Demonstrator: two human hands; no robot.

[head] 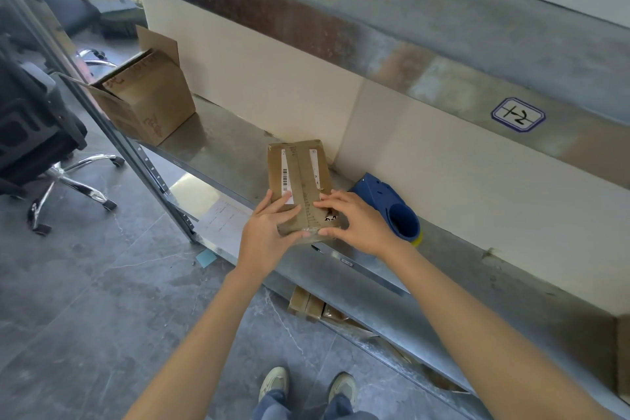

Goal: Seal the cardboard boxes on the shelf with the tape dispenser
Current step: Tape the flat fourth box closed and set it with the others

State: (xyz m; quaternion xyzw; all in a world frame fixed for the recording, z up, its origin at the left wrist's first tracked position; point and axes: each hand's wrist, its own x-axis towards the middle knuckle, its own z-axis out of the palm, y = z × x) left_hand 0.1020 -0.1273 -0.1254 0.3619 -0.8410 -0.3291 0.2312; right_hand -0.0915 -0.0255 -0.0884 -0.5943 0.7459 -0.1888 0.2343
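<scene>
A small flat cardboard box (300, 174) with white barcode labels lies at the front of the metal shelf (218, 153), a strip of tape running along its top seam. My left hand (269, 228) holds the box's near left corner, fingers laid over the top. My right hand (351, 220) presses straight fingers onto the taped seam at the near end, thumb at the front edge. The blue tape dispenser (392, 204) lies on the shelf just right of the box, behind my right hand. A larger open cardboard box (146, 95) stands at the shelf's left end.
An upper shelf beam (375, 37) with a handwritten label overhangs the work area. A slotted upright post (150, 167) stands at the left. Office chairs (41, 133) sit on the floor at left. Cardboard pieces (306, 305) lie under the shelf.
</scene>
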